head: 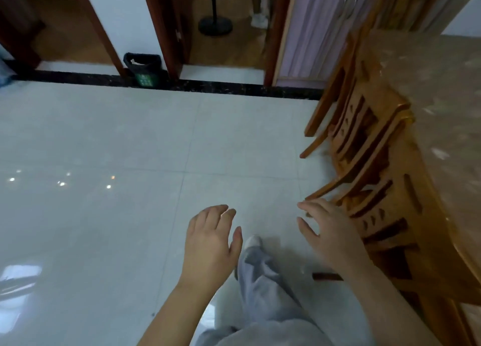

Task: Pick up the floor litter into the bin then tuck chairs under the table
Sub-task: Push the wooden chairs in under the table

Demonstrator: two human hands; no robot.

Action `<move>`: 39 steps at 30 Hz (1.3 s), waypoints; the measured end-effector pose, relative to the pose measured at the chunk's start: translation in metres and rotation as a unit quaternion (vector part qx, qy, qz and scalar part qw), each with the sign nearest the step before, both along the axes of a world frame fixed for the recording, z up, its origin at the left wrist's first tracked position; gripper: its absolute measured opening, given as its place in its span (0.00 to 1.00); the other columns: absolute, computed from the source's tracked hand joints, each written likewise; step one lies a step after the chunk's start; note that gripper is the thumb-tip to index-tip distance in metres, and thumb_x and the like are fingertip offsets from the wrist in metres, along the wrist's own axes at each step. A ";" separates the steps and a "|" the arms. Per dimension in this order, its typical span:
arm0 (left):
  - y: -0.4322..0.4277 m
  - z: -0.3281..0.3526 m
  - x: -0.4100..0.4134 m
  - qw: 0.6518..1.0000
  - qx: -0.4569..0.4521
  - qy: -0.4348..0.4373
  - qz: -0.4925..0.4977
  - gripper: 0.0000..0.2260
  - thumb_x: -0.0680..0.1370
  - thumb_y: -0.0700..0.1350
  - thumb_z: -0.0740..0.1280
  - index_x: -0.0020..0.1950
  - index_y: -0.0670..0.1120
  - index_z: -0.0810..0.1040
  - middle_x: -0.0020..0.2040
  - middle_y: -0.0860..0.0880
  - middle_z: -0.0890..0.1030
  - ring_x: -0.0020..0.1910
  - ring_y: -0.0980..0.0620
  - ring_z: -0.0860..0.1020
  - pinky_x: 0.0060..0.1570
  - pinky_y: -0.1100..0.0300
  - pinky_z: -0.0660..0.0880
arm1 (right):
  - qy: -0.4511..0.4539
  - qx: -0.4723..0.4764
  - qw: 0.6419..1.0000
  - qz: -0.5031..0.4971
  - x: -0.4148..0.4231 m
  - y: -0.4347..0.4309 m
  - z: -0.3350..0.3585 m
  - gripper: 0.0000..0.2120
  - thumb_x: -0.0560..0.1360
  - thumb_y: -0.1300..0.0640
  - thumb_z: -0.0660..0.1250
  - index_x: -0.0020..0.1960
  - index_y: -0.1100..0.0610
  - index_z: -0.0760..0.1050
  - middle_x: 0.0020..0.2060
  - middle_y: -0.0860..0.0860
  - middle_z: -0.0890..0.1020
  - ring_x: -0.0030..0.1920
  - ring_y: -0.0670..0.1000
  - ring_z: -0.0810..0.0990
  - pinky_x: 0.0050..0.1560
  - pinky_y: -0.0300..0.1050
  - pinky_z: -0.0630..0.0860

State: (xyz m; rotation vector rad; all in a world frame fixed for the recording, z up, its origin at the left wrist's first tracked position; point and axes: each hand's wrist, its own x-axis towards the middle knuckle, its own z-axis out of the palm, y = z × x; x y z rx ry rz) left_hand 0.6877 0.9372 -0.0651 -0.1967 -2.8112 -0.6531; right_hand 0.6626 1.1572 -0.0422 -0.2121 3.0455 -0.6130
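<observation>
Chairs (pixel 364 142) stand beside the right hand (pixel 330 231) — bin (pixel 142 68) well ahead.

Bare tiled floor (pixel 125 142) lies open ahead and left of the left hand (pixel 210 244), up to a dark bin (pixel 142 68) at the far wall. Wooden chairs (pixel 364 142) along the table (pixel 442 85) close off the space just right of the right hand (pixel 330 231). A trouser leg (pixel 263 288) lies below, between both hands.

Floor (pixel 117 142) pale grey-white, glossy; bin (pixel 142 70) green, black liner; chairs (pixel 364 147) amber wood; table (pixel 442 98) beige, mottled.
</observation>
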 end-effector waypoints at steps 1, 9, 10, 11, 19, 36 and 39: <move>0.000 -0.002 -0.022 1.000 -0.002 -0.003 -0.010 0.15 0.73 0.48 0.59 0.51 0.41 0.79 0.49 0.44 0.81 0.48 0.44 0.78 0.51 0.55 0.68 | -0.003 -0.002 1.000 -0.012 -0.018 0.002 -0.003 0.11 0.71 0.60 0.70 0.53 0.60 0.78 0.48 0.54 0.82 0.47 0.53 0.80 0.47 0.39 0.69; 0.008 0.010 -0.227 0.997 -0.039 -0.014 -0.071 0.16 0.73 0.48 0.58 0.50 0.40 0.80 0.49 0.43 0.82 0.48 0.42 0.79 0.49 0.49 0.74 | 0.018 -0.052 0.996 -0.075 -0.205 0.016 -0.009 0.12 0.72 0.60 0.68 0.55 0.61 0.77 0.50 0.55 0.80 0.49 0.55 0.78 0.51 0.49 0.75; 0.013 0.013 -0.252 0.996 -0.044 -0.014 -0.076 0.16 0.73 0.48 0.58 0.51 0.40 0.80 0.49 0.43 0.82 0.48 0.42 0.79 0.49 0.49 0.74 | 0.031 -0.049 0.995 -0.081 -0.227 0.019 -0.005 0.12 0.72 0.60 0.68 0.55 0.61 0.77 0.49 0.55 0.81 0.50 0.55 0.78 0.52 0.46 0.73; 0.018 0.016 -0.277 0.996 -0.047 -0.014 -0.081 0.17 0.73 0.48 0.58 0.51 0.40 0.80 0.49 0.42 0.82 0.49 0.41 0.79 0.49 0.49 0.74 | 0.044 -0.040 0.995 -0.083 -0.249 0.022 0.000 0.12 0.72 0.60 0.69 0.55 0.61 0.77 0.49 0.56 0.81 0.51 0.55 0.78 0.52 0.44 0.71; 0.036 0.012 -0.442 0.990 -0.050 -0.041 -0.124 0.18 0.73 0.49 0.56 0.52 0.41 0.81 0.50 0.42 0.82 0.49 0.42 0.80 0.51 0.48 0.74 | 0.031 -0.015 0.992 -0.123 -0.386 0.040 0.003 0.14 0.73 0.57 0.68 0.57 0.59 0.76 0.52 0.54 0.81 0.53 0.53 0.78 0.52 0.41 0.69; 0.052 0.019 -0.860 0.964 -0.002 0.008 -0.265 0.17 0.74 0.48 0.58 0.54 0.40 0.79 0.51 0.41 0.81 0.50 0.41 0.79 0.54 0.47 0.73 | 0.079 -0.021 0.968 -0.237 -0.746 0.026 0.019 0.19 0.72 0.49 0.56 0.52 0.60 0.78 0.46 0.56 0.82 0.45 0.55 0.80 0.45 0.47 0.76; 0.078 0.012 -0.904 0.954 -0.001 0.008 -0.300 0.17 0.74 0.48 0.58 0.53 0.39 0.80 0.50 0.41 0.82 0.49 0.42 0.80 0.53 0.47 0.73 | 0.073 -0.012 0.960 -0.271 -0.775 0.054 0.014 0.20 0.72 0.49 0.56 0.53 0.61 0.78 0.43 0.56 0.82 0.42 0.56 0.79 0.41 0.52 0.80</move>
